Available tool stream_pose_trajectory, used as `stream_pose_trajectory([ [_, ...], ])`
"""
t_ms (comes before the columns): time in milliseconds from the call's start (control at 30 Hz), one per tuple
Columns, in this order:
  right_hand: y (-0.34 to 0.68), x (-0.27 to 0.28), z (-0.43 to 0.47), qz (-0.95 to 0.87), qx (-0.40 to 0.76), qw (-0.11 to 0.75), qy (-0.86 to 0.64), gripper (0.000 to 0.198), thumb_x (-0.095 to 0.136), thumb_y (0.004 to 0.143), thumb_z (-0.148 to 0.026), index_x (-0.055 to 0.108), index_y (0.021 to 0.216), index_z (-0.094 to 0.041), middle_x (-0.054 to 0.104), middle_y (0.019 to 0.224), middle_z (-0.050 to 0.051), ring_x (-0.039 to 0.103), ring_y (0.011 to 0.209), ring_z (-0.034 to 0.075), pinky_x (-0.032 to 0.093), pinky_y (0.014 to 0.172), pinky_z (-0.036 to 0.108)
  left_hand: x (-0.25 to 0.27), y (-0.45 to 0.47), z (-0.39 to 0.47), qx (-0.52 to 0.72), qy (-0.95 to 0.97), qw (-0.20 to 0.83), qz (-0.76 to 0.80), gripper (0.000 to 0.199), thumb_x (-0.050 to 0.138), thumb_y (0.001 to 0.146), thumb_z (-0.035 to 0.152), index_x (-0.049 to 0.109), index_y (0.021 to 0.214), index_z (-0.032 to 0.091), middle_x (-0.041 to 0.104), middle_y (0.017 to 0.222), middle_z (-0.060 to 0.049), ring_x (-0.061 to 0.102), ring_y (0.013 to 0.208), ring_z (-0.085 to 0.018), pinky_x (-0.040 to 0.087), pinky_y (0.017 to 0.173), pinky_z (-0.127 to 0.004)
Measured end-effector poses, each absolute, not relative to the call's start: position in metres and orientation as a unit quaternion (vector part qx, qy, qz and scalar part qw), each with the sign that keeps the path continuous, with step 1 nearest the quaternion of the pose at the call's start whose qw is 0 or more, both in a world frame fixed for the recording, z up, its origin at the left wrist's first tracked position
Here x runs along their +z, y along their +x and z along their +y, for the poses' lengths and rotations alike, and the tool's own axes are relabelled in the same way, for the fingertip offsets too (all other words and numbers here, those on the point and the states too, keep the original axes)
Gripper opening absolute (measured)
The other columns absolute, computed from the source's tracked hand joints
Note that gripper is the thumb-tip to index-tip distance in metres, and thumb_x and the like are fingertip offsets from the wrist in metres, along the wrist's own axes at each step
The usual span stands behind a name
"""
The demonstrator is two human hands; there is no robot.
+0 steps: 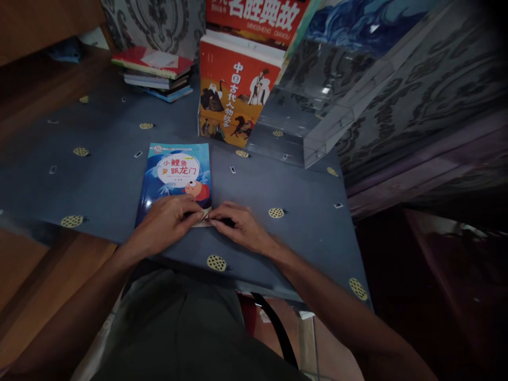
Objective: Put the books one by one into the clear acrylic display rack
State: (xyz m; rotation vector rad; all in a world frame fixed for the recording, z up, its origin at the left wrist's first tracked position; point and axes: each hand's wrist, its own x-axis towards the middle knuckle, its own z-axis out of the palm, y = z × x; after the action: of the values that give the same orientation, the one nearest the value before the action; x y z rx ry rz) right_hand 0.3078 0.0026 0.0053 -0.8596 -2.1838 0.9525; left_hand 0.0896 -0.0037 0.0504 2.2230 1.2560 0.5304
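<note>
A blue children's book (pixel 178 168) with red Chinese lettering and a cartoon fish on its cover lies flat near the table's front edge. My left hand (pixel 171 218) rests across its lower part, thumb and fingertips pinched at the lower right corner. From the right, my right hand (pixel 239 224) meets it there, its fingertips also closed on that corner. Between the two hands the corner looks pale, bent or turned up. The fingers partly cover the exact fold, and the book's lower edge is hidden behind my left hand.
A dark blue cloth with pineapples covers the table (pixel 301 248). At the back stand red and orange books (pixel 238 95) upright, beside a clear acrylic rack (pixel 333 127). A stack of books (pixel 156 71) lies at the back left. Patterned curtain (pixel 154 26) hangs behind.
</note>
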Motion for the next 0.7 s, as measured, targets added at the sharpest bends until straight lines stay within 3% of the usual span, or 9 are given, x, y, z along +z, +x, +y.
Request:
stream_pose_trajectory([
  [300, 0.306, 0.003, 0.001, -0.827, 0.335, 0.311, -0.328, 0.01, 0.057, 0.097, -0.02, 0.067, 0.095, -0.021, 0.071, 0.088, 0.003, 0.066, 0.083, 0.016, 0.054, 0.078, 0.031, 0.049, 0.094, -0.009, 0.184, 0.83, 0.237, 0.471, 0.029, 0.049, 0.097, 0.027, 0.074, 0.082, 0.022, 0.07, 0.082, -0.002, 0.065, 0.078, -0.018, 0.042, 0.068, -0.03],
  [700, 0.305, -0.006, 0.002, -0.868, 0.248, 0.332, -0.274, 0.019, 0.048, 0.104, -0.023, 0.066, 0.11, -0.021, 0.073, 0.09, 0.004, 0.063, 0.08, 0.017, 0.054, 0.078, 0.033, 0.052, 0.093, -0.008, 0.154, 0.834, 0.236, 0.475, 0.027, 0.05, 0.097, 0.024, 0.075, 0.09, 0.02, 0.071, 0.089, -0.003, 0.065, 0.081, -0.018, 0.042, 0.072, -0.03],
])
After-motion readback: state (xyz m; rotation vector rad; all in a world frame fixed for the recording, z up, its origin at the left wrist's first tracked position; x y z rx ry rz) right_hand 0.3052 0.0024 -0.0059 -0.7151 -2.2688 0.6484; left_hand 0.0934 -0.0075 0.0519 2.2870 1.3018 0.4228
